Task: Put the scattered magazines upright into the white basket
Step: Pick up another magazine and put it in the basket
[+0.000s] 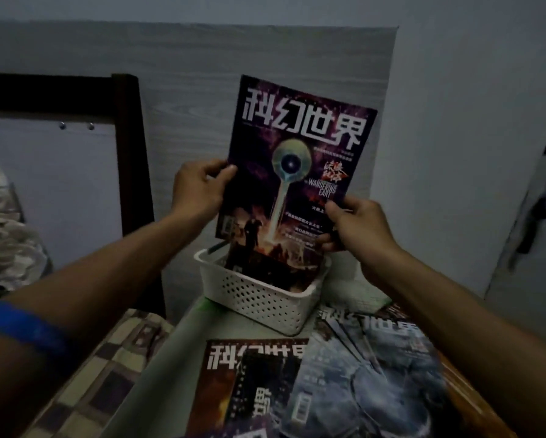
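Note:
A purple magazine [294,159] with large white characters stands upright, leaning slightly right, its bottom edge inside the white perforated basket [259,298]. My left hand [199,191] grips its left edge, thumb on the cover. My right hand [357,226] pinches its lower right edge. Another dark magazine seems to stand in the basket behind or below it, partly hidden. On the table in front lie a dark red magazine [249,384] and a blue-grey magazine [366,374], overlapping, with more beneath them.
The basket sits on a small pale table [170,358] against a grey wood-grain board. A dark bed frame post [132,153] stands at the left, with a checked bedsheet [101,374] below. A door with hanging items is at the far right.

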The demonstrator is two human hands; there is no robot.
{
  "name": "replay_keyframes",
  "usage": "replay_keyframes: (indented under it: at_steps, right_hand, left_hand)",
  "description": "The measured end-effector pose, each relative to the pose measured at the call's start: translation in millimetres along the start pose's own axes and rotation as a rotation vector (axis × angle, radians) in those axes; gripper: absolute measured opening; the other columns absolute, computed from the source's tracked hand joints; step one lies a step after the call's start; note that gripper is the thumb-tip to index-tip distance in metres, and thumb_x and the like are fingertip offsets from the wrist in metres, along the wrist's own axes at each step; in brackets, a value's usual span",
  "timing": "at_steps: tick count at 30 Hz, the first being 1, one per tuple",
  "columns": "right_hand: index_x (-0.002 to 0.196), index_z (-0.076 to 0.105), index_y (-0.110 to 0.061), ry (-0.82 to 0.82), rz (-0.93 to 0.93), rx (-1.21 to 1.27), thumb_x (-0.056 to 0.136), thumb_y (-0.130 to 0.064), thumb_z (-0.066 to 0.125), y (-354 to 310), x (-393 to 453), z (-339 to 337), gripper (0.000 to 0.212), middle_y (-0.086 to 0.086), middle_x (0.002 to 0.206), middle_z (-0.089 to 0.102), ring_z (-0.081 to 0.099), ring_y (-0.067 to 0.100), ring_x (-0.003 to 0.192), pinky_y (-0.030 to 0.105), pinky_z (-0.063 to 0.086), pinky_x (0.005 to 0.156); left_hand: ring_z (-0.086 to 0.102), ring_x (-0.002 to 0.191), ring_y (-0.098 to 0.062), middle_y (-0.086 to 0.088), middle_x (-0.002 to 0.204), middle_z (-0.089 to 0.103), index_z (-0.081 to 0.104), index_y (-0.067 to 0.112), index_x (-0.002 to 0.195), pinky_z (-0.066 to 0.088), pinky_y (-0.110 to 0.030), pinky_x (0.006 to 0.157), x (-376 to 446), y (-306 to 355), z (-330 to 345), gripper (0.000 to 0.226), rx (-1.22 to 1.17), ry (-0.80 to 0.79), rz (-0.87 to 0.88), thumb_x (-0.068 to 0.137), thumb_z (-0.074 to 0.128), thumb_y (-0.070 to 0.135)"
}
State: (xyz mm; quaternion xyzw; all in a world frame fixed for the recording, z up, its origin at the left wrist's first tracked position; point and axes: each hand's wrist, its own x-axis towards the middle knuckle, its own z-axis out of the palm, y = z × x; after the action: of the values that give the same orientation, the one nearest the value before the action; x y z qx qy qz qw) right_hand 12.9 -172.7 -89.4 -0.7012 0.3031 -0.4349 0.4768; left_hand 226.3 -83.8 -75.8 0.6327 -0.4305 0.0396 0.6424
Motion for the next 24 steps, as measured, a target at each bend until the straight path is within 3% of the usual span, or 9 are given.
replay_keyframes:
  at_steps: [2,5,9,11,14,17,21,23,24]
  right_hand:
    - [0.112,0.066,-0.012,0.034,0.076,0.035,0.099,-0.021,0.054,24.5,19.9,9.8,0.019,0.005,0.099,0.073,0.068,0.019,0.068,0.032,0.060,0.067]
    - [0.113,0.069,-0.008,0.059,0.170,0.012,0.096,-0.023,0.060,67.8,29.6,23.8,0.024,0.007,0.104,0.074,0.070,0.020,0.074,0.031,0.060,0.070]
    - [0.102,0.073,-0.013,0.154,0.123,-0.132,0.089,-0.020,0.070,100.8,28.1,34.9,0.015,0.004,0.094,0.075,0.072,0.015,0.074,0.025,0.059,0.066]
    - [0.093,0.069,-0.015,0.230,0.094,-0.178,0.083,-0.019,0.075,105.8,29.8,36.4,0.012,0.001,0.088,0.073,0.071,0.015,0.071,0.032,0.061,0.067]
    - [0.094,0.050,-0.016,0.284,0.124,-0.169,0.077,-0.012,0.076,107.1,30.3,35.5,0.032,-0.001,0.085,0.063,0.070,0.021,0.076,0.040,0.060,0.068]
    - [0.089,0.049,-0.016,0.181,0.194,0.047,0.080,0.001,0.071,102.4,21.7,29.2,0.028,0.011,0.096,0.065,0.072,0.024,0.083,0.030,0.060,0.069]
    - [0.102,0.058,-0.010,-0.039,0.305,0.287,0.084,0.002,0.067,93.5,2.5,3.4,0.023,0.016,0.106,0.069,0.070,0.027,0.097,0.034,0.059,0.082]
    - [0.105,0.060,-0.009,-0.060,0.395,0.322,0.088,-0.001,0.064,93.2,-17.3,-26.0,0.019,0.017,0.101,0.070,0.072,0.028,0.087,0.036,0.061,0.075]
    - [0.106,0.060,-0.010,-0.026,0.420,0.254,0.088,-0.002,0.064,95.7,-29.1,-43.3,0.019,0.018,0.099,0.070,0.070,0.029,0.081,0.038,0.060,0.071]
  left_hand:
    - [0.071,0.082,-0.009,0.004,0.089,0.072,0.072,0.020,0.111,0.060,-0.039,0.083,3.1,-31.4,7.4,0.020,-0.022,-0.022,-0.038,0.095,0.061,0.022]
    - [0.068,0.069,0.006,0.021,0.071,0.072,0.070,0.016,0.110,0.059,-0.022,0.072,-12.0,-80.2,18.7,0.020,-0.019,-0.081,-0.096,0.095,0.059,0.010]
    - [0.068,0.073,-0.012,0.007,0.082,0.074,0.072,0.017,0.113,0.060,-0.039,0.077,-28.2,-130.1,27.8,0.022,0.157,-0.081,-0.084,0.092,0.064,0.015]
    - [0.069,0.074,-0.019,0.002,0.083,0.072,0.072,0.024,0.112,0.059,-0.040,0.074,-23.8,-137.4,30.7,0.022,0.283,-0.083,-0.089,0.091,0.066,0.022]
    - [0.067,0.078,-0.021,0.001,0.081,0.067,0.050,0.032,0.107,0.058,-0.046,0.078,-20.0,-136.6,33.7,0.031,0.344,-0.071,-0.199,0.086,0.071,0.023]
    - [0.064,0.093,-0.019,0.003,0.098,0.065,0.042,0.029,0.119,0.054,-0.045,0.087,-31.3,-124.2,35.1,0.043,0.354,-0.179,-0.250,0.086,0.071,0.028]
    - [0.042,0.135,-0.024,-0.003,0.145,0.045,0.029,0.033,0.143,0.035,-0.052,0.112,-62.3,-99.3,31.5,0.064,0.360,-0.400,-0.206,0.089,0.063,0.036]
    - [0.044,0.131,-0.023,-0.003,0.141,0.047,0.038,0.030,0.138,0.040,-0.046,0.107,-90.0,-78.6,34.3,0.055,0.328,-0.321,-0.114,0.090,0.064,0.024]
    - [0.053,0.119,-0.020,-0.002,0.130,0.055,0.047,0.028,0.129,0.047,-0.040,0.097,-106.6,-66.0,35.4,0.043,0.321,-0.280,-0.060,0.090,0.063,0.019]
